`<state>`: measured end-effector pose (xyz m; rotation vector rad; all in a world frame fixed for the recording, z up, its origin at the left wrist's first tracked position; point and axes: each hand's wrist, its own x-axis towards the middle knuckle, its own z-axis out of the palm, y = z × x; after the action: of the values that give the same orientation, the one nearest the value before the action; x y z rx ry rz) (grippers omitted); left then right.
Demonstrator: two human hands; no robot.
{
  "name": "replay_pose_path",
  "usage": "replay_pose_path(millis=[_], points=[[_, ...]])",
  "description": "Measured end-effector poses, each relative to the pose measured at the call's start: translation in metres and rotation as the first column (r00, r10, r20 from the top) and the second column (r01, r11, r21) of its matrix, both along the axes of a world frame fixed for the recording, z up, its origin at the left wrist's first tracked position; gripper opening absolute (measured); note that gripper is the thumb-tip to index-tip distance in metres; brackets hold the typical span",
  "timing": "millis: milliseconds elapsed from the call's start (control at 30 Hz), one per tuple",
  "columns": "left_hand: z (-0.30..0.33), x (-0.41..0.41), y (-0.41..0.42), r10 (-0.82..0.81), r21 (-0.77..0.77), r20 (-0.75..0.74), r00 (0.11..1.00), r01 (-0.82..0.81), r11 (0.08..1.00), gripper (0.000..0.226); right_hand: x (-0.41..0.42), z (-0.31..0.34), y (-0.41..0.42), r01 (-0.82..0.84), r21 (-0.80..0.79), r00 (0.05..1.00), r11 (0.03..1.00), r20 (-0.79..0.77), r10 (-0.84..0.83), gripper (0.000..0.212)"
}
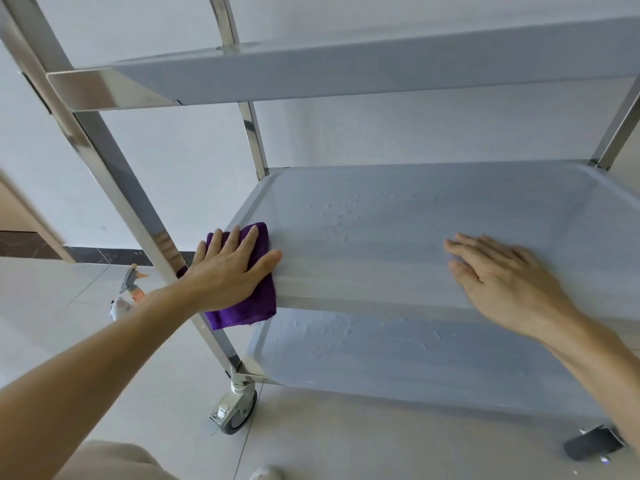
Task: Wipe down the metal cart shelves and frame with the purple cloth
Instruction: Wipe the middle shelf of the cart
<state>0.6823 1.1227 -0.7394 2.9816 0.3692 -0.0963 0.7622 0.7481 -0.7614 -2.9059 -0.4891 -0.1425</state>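
A plain pale wall (166,174) with a faint bluish cast fills the scene from 9 to 3 o'clock, evenly lit by soft, diffuse light with no hard shadows. Along its foot at 9 o'clock runs a dark, marbled skirting band (104,255). A beige panel (24,209), perhaps a door or cabinet side, slants in at the left edge. The floor (145,393) is laid with large, light grey tiles with thin grout lines, spreading from 8 to 5 o'clock. On the floor at 8 o'clock stands a spray bottle (126,289) with a grey and orange trigger head.
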Motion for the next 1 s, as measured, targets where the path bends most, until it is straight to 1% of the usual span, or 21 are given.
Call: replay_pose_path(millis=[67, 133, 233, 333, 400, 500, 567, 600, 667, 733, 767, 800, 833, 867, 933, 967, 1000], points=[[-0.001, 0.017, -0.009, 0.048, 0.035, 0.000, 0.999, -0.048, 0.998, 0.088, 0.000, -0.001, 0.002, 0.004, -0.005, 1.000, 1.000, -0.008, -0.004, 0.048], [0.001, 0.037, -0.027, 0.036, 0.040, 0.004, 0.999, -0.036, 0.999, 0.074, -0.002, -0.001, 0.003, 0.009, 0.012, 1.000, 1.000, -0.010, -0.008, 0.048], [0.000, 0.068, -0.085, -0.080, -0.023, 0.019, 0.997, 0.081, 0.996, 0.067, -0.006, -0.001, 0.002, 0.012, 0.015, 1.000, 1.000, 0.004, -0.012, 0.048], [-0.003, 0.084, -0.148, -0.268, -0.049, 0.034, 0.963, 0.269, 0.962, 0.066, -0.010, 0.000, 0.004, 0.012, 0.013, 1.000, 1.000, 0.019, -0.012, 0.046], [-0.005, 0.086, -0.166, -0.314, -0.094, 0.055, 0.948, 0.318, 0.944, 0.063, -0.013, 0.001, 0.005, 0.020, 0.008, 1.000, 1.000, 0.003, -0.020, 0.046], [-0.005, 0.082, -0.155, -0.345, -0.098, 0.092, 0.934, 0.353, 0.930, 0.063, -0.017, 0.002, 0.006, 0.019, 0.008, 1.000, 1.000, 0.003, -0.019, 0.046], [-0.001, 0.080, -0.126, -0.347, -0.029, 0.087, 0.934, 0.351, 0.936, 0.062, -0.020, 0.004, 0.006, 0.024, 0.025, 1.000, 0.999, 0.018, -0.024, 0.047], [0.002, 0.078, -0.105, -0.343, 0.028, 0.058, 0.938, 0.341, 0.939, 0.063, -0.022, 0.004, 0.006, 0.024, 0.028, 1.000, 0.999, 0.018, -0.025, 0.047], [0.006, 0.072, -0.055, -0.302, 0.145, -0.003, 0.953, 0.299, 0.943, 0.059, -0.023, 0.005, 0.007, 0.027, 0.016, 1.000, 1.000, 0.007, -0.027, 0.047], [0.005, 0.066, -0.003, -0.200, 0.207, 0.005, 0.980, 0.195, 0.959, 0.049, -0.024, 0.007, 0.010, 0.026, -0.005, 1.000, 1.000, 0.002, -0.026, 0.047], [0.004, 0.064, 0.018, -0.122, 0.187, 0.033, 0.992, 0.114, 0.976, 0.049, -0.026, 0.008, 0.011, 0.030, -0.003, 1.000, 1.000, -0.006, -0.030, 0.046], [0.003, 0.065, 0.033, -0.031, 0.110, 0.067, 0.997, 0.023, 0.994, 0.052, -0.028, 0.008, 0.014, 0.038, -0.002, 0.999, 0.999, -0.010, -0.038, 0.046], [0.003, 0.069, 0.043, 0.061, 0.000, 0.095, 0.994, -0.062, 0.998, 0.056, -0.030, 0.008, 0.016, 0.038, 0.000, 0.999, 0.999, 0.000, -0.038, 0.045], [0.003, 0.074, 0.050, 0.129, -0.088, 0.111, 0.985, -0.119, 0.989, 0.059, -0.033, 0.007, 0.019, 0.037, 0.006, 0.999, 0.999, 0.018, -0.037, 0.044], [0.004, 0.086, 0.054, 0.184, -0.156, 0.101, 0.978, -0.167, 0.974, 0.061, -0.043, 0.006, 0.026, 0.036, 0.041, 0.995, 0.998, 0.090, -0.040, 0.040], [0.005, 0.089, 0.055, 0.186, -0.157, 0.093, 0.978, -0.170, 0.973, 0.062, -0.048, 0.006, 0.030, 0.026, 0.060, 0.991, 0.998, 0.133, -0.034, 0.039], [0.005, 0.092, 0.055, 0.183, -0.143, 0.093, 0.979, -0.169, 0.975, 0.063, -0.053, 0.006, 0.034, 0.009, 0.072, 0.983, 0.997, 0.181, -0.022, 0.043]])
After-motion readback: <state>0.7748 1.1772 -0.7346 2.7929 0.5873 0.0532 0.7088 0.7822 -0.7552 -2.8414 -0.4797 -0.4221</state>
